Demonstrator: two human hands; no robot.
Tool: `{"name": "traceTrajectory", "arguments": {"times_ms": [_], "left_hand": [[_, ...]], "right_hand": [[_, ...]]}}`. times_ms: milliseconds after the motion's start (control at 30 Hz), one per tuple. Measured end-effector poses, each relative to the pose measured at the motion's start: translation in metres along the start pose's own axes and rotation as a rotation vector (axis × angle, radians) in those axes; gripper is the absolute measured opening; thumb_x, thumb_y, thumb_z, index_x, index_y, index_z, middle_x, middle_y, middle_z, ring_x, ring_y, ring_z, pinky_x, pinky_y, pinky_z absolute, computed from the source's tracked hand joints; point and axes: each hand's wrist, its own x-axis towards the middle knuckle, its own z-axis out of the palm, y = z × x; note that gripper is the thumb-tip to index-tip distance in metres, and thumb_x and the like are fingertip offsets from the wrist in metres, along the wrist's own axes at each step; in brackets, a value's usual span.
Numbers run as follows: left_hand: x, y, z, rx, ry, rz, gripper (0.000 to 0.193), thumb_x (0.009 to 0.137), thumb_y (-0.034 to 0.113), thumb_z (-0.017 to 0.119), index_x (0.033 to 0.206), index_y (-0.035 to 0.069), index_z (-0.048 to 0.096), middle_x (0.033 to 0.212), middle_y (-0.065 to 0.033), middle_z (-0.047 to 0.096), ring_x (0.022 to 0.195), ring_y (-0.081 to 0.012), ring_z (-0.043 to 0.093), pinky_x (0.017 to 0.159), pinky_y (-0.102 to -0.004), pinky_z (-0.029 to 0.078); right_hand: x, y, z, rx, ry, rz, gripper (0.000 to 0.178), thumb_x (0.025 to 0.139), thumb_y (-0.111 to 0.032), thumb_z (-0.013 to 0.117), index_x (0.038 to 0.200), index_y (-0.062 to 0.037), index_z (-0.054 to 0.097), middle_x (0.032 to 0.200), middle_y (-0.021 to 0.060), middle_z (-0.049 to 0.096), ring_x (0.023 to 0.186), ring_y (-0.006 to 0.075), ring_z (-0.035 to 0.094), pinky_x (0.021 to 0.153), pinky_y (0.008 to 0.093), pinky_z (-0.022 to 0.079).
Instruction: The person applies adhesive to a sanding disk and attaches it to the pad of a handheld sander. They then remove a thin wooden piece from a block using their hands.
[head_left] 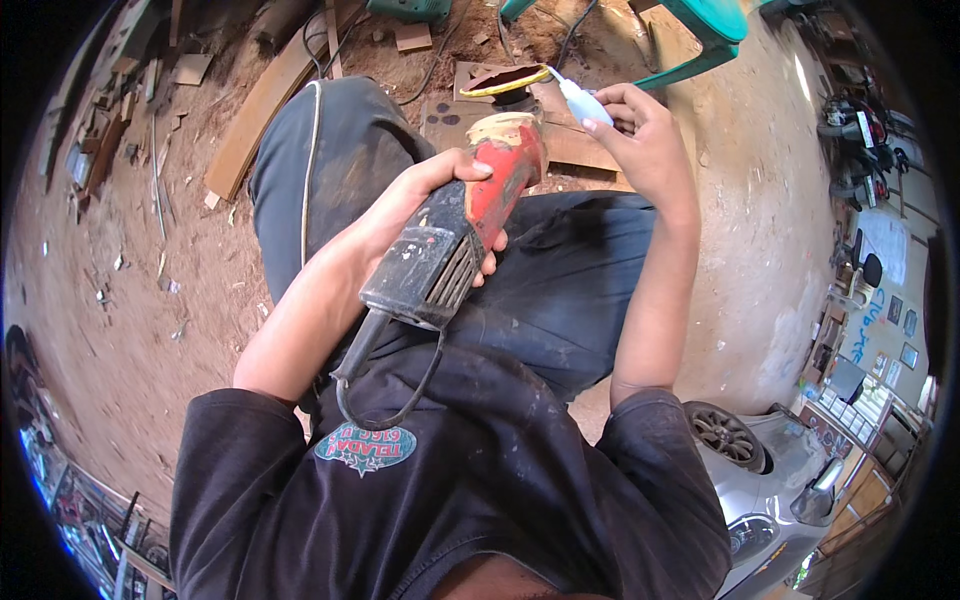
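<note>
Grinder [455, 225] is sitting mid-frame, left hand [430, 185] gripping it; right hand [645, 140] is pinching a pale bottle [587, 104] beside the upper-centre disc [508, 82]. One-handed holding is risking wobble, perhaps knocking the nozzle [557, 75] astray.

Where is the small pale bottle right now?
In the head view, the small pale bottle is in the right hand, right of centre near the top, its nozzle close to the yellow-rimmed disc of the power tool.

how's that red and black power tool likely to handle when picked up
The power tool likely feels heavy for its size, given its bulky housing. The wide disc at its far end may make it front-heavy. Its looped cord probably flops along.
</note>
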Motion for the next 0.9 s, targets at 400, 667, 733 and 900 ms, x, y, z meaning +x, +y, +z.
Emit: {"name": "traceTrajectory", "arguments": {"times_ms": [400,667,733,900], "left_hand": [[-0.008,0.002,0.017,0.041,0.129,0.057,0.053,0.087,0.036,0.068,0.121,-0.002,0.053,0.081,-0.0197,0.068,0.061,-0.0297,0.069,0.056,-0.0414,0.061],[-0.005,0.000,0.020,0.110,0.228,0.158,0.046,0.088,0.030,0.067,0.119,0.001,0.050,0.081,-0.0177,0.068,0.061,-0.0286,0.070,0.059,-0.0389,0.061],[-0.003,0.004,0.024,0.110,0.237,0.191,0.048,0.088,0.029,0.067,0.123,0.001,0.047,0.081,-0.0174,0.068,0.061,-0.0280,0.070,0.060,-0.0392,0.062],[0.003,0.005,0.025,0.050,0.294,0.232,0.048,0.089,0.028,0.066,0.124,0.000,0.048,0.083,-0.0180,0.068,0.062,-0.0282,0.070,0.060,-0.0403,0.062]], "right_hand": [[0.022,0.029,-0.027,0.268,-0.067,-0.055,0.028,0.087,-0.007,0.075,0.111,0.0043,0.066,0.096,0.0053,0.071,0.087,0.0103,0.066,0.083,0.0266,0.053],[0.065,0.172,-0.086,0.341,-0.035,0.078,0.028,0.089,-0.004,0.072,0.113,0.0061,0.062,0.105,0.0094,0.073,0.096,0.0135,0.069,0.086,0.0278,0.054],[0.070,0.251,-0.064,0.425,0.104,0.022,0.026,0.089,-0.002,0.071,0.112,0.0068,0.061,0.107,0.0108,0.073,0.097,0.0148,0.070,0.087,0.0289,0.054],[0.051,0.371,0.036,0.585,0.479,0.075,0.025,0.088,-0.001,0.071,0.109,0.0070,0.061,0.106,0.0120,0.072,0.097,0.0164,0.070,0.088,0.0310,0.054]]}}
